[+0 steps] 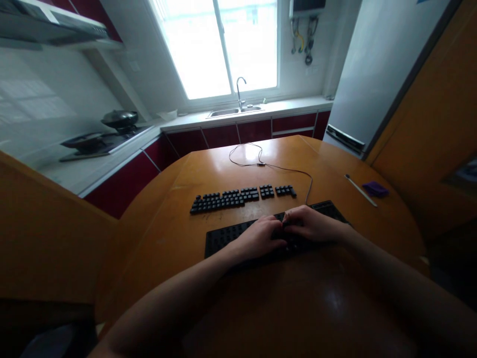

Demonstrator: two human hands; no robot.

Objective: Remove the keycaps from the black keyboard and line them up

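A black keyboard base [227, 236] with its keycaps off lies on the round wooden table [179, 219] in front of me. Both hands rest on its middle. My left hand [259, 237] has its fingers curled down onto the base. My right hand [309, 223] meets it, fingertips pinched together at the same spot; what they pinch is too small and dark to make out. Beyond the base, rows of loose black keycaps [231, 199] are laid out in keyboard order. The keyboard's cable [294, 171] loops away across the table.
A thin white stick-like tool [360, 190] and a purple cloth [375, 188] lie at the table's right. Behind are a counter with sink and tap [240, 97], a stove with a wok [119, 119], red cabinets, a bright window and a grey fridge [372, 74].
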